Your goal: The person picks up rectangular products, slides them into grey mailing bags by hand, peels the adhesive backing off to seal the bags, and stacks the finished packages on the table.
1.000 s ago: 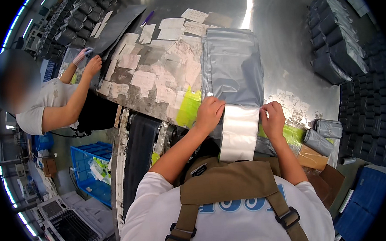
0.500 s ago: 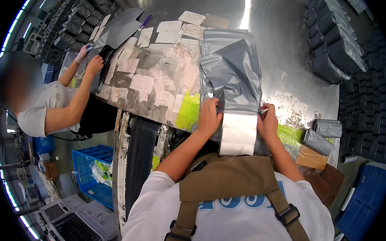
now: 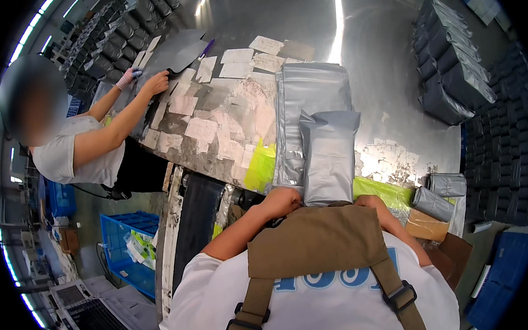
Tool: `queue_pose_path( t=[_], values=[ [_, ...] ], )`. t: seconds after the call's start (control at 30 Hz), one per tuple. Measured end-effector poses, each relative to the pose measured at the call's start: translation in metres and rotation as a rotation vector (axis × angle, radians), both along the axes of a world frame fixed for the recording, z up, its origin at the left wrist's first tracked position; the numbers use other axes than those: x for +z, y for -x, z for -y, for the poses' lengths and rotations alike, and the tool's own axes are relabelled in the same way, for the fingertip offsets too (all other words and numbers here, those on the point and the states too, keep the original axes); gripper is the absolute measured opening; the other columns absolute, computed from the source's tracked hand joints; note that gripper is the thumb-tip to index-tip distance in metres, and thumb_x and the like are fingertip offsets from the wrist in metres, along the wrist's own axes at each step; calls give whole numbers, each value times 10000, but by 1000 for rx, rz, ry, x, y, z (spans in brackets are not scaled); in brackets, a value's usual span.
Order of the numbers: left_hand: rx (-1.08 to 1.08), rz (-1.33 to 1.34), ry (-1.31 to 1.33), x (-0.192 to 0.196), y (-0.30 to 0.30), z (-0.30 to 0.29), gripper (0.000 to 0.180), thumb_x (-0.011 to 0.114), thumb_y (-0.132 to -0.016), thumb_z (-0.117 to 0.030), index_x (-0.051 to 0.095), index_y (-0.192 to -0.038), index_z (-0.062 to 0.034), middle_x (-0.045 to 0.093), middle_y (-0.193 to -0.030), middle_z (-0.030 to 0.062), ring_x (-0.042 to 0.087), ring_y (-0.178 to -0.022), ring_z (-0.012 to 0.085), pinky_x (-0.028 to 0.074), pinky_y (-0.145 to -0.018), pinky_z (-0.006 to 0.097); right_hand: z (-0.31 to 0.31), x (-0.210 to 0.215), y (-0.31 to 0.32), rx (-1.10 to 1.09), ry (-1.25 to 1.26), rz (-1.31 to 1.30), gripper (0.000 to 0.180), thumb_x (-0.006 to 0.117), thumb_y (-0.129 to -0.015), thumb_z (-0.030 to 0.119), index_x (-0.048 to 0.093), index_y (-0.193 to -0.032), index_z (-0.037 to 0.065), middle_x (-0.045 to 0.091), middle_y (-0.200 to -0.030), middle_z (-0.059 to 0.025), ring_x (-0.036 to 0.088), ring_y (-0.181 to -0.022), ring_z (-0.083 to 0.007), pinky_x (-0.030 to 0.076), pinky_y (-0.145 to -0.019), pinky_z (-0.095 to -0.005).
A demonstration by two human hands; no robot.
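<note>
A grey plastic mailing bag [image 3: 330, 155] lies lengthwise before me, filled out by a flat oblong pack inside it. Its near end reaches my apron at the table edge. My left hand [image 3: 282, 201] is closed at the bag's near left corner, and my right hand [image 3: 372, 203] is curled at its near right side; the fingertips of both are partly hidden. Beneath and beyond the filled bag lies a stack of flat grey bags [image 3: 310, 82]. The white pack is covered by the grey plastic.
At the left a co-worker's hands [image 3: 155, 83] handle a dark grey sheet [image 3: 177, 53]. Filled grey bags [image 3: 450, 65] stand in rows at the right; two rolled grey bags [image 3: 436, 201] lie near the right corner. A blue crate [image 3: 128, 256] and a dark conveyor belt [image 3: 198, 210] are lower left.
The grey bag has been drawn toward me over the white pack, which is now covered. Both my hands have moved down toward my body. The co-worker's hand has shifted along the dark sheet.
</note>
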State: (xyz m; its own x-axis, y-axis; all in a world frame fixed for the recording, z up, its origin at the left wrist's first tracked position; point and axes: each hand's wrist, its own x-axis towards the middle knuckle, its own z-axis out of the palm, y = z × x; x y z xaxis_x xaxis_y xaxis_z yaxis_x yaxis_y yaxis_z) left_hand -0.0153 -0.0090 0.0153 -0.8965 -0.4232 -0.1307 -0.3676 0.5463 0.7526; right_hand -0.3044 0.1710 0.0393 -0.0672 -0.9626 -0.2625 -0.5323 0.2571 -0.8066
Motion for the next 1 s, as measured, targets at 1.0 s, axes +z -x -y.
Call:
queue_pose_path(
  t=[1.0],
  values=[
    [1023, -237, -1132, -5, 54, 23, 221, 627, -937, -232, 618, -924, -12, 637, -841, 71, 646, -718, 155, 595, -645, 344, 119, 10, -95, 191, 856, -550, 151, 728, -675, 128, 664, -809, 103, 575, -849, -20, 565, -814, -215, 452, -697, -378]
  ],
)
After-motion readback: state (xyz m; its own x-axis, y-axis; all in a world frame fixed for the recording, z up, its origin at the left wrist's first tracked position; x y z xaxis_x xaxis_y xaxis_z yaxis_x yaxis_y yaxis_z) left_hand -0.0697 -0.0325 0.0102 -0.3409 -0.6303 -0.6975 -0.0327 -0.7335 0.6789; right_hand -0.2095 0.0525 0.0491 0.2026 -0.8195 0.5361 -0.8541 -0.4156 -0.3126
